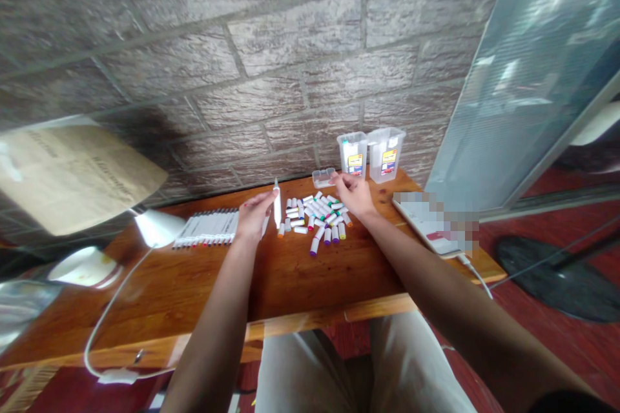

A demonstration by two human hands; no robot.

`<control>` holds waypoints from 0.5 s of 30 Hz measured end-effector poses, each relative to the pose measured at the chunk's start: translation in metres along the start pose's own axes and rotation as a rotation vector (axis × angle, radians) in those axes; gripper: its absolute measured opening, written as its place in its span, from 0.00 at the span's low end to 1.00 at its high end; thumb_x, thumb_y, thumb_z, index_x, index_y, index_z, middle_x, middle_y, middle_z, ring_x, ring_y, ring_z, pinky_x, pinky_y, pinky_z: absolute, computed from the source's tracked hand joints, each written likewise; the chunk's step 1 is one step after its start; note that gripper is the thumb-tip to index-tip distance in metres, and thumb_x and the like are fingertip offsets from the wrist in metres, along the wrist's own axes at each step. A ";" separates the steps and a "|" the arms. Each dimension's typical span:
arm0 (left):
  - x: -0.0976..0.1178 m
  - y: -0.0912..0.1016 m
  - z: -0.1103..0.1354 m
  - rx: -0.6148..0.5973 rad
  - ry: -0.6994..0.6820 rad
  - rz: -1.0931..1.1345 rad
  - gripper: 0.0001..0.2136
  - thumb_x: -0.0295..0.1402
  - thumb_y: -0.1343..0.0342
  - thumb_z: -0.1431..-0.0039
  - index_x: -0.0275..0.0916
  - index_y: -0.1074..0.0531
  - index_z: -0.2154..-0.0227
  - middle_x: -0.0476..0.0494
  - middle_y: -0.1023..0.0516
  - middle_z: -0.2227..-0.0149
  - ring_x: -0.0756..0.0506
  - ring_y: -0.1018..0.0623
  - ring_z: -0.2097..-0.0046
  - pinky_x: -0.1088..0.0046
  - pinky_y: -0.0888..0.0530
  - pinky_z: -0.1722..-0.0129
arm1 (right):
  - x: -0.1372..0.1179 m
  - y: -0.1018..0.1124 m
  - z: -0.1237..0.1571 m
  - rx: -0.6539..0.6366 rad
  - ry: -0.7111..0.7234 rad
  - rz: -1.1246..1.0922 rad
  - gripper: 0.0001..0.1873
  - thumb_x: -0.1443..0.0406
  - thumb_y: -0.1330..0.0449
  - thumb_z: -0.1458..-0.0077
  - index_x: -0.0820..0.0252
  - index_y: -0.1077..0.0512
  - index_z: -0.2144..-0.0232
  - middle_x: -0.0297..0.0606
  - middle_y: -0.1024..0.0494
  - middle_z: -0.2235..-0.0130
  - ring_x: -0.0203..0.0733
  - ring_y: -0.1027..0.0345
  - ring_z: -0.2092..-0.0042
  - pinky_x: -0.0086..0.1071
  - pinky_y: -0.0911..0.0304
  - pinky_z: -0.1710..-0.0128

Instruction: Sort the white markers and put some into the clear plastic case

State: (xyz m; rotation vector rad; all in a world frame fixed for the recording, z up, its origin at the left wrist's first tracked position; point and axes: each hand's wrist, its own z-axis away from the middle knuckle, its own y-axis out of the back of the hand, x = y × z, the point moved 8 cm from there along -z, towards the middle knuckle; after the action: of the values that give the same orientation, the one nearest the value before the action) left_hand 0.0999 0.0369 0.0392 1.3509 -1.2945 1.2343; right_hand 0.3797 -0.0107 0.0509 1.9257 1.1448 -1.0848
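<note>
Upright between the fingers of my left hand [255, 213] is a white marker [278, 208], its greyish tip pointing up. Just left of that hand lies a row of white markers [208, 228], side by side, partly covered by the hand. My right hand [353, 192] is closed in a pinch over the right side of a scattered pile of marker caps [317, 208]; whatever its fingertips hold is too small to make out. The caps are white with coloured ends. Behind the pile, close to the right fingertips, lies a small clear plastic lid [323, 178].
Two clear plastic containers [386, 156] with yellow labels stand by the brick wall. A white device [429, 222] with a cable lies at the table's right. To the left are a lamp [157, 227] with a paper shade, its cord, and a white bowl [84, 266].
</note>
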 end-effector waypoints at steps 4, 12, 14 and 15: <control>-0.002 -0.033 0.014 -0.233 0.152 0.333 0.19 0.39 0.23 0.64 0.35 0.19 0.68 0.49 0.19 0.72 0.55 0.26 0.73 0.80 0.31 0.73 | -0.022 -0.034 0.018 -0.288 -0.003 -0.170 0.27 0.42 0.39 0.45 0.61 0.25 0.75 0.31 0.29 0.77 0.32 0.41 0.75 0.28 0.46 0.74; -0.002 -0.063 0.036 -0.430 0.211 0.389 0.18 0.37 0.24 0.60 0.35 0.20 0.67 0.48 0.19 0.70 0.55 0.25 0.73 0.81 0.29 0.72 | -0.034 -0.074 0.048 -0.600 0.020 -0.262 0.25 0.45 0.33 0.50 0.63 0.20 0.67 0.31 0.27 0.76 0.31 0.41 0.75 0.28 0.46 0.75; 0.000 -0.063 0.036 -0.438 0.196 0.392 0.17 0.37 0.25 0.58 0.36 0.21 0.66 0.49 0.19 0.70 0.56 0.27 0.75 0.82 0.29 0.73 | -0.035 -0.073 0.048 -0.620 0.000 -0.282 0.25 0.45 0.33 0.50 0.63 0.20 0.69 0.31 0.26 0.76 0.31 0.40 0.75 0.27 0.46 0.75; 0.001 -0.063 0.036 -0.438 0.192 0.387 0.17 0.37 0.25 0.57 0.36 0.21 0.65 0.50 0.19 0.70 0.57 0.27 0.75 0.82 0.29 0.73 | -0.035 -0.072 0.048 -0.628 -0.006 -0.289 0.25 0.45 0.33 0.50 0.63 0.21 0.70 0.31 0.26 0.75 0.31 0.40 0.75 0.27 0.45 0.74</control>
State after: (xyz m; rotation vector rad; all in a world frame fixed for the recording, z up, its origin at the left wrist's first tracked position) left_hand 0.1654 0.0067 0.0383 0.6755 -1.6169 1.2034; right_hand 0.2893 -0.0332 0.0523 1.2939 1.5682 -0.7398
